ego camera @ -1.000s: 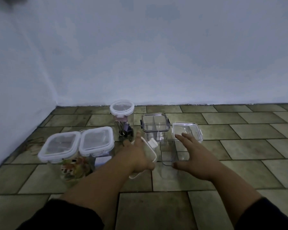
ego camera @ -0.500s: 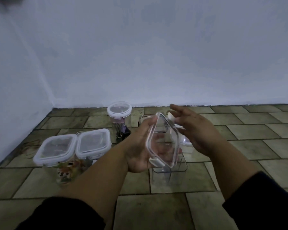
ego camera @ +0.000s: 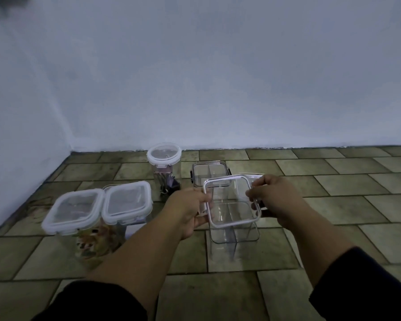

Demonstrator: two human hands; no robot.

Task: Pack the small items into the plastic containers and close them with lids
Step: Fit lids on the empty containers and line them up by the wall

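While my left hand (ego camera: 190,209) and my right hand (ego camera: 277,202) pinch opposite edges of the clear lid (ego camera: 230,201), it lies level just above the clear divided container (ego camera: 235,239), at lower centre of the frame.

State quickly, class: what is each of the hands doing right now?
Left hand: grips the lid by its left edge.
Right hand: grips its right edge.

Just one view, a wide-angle cam on the person's head, facing forward and a bit down, so the wall (ego camera: 218,77) fills the top half and the tiled floor (ego camera: 345,205) the bottom. It's close in: left hand (ego camera: 188,210) and right hand (ego camera: 278,200) sit at arm's length, below mid-frame.
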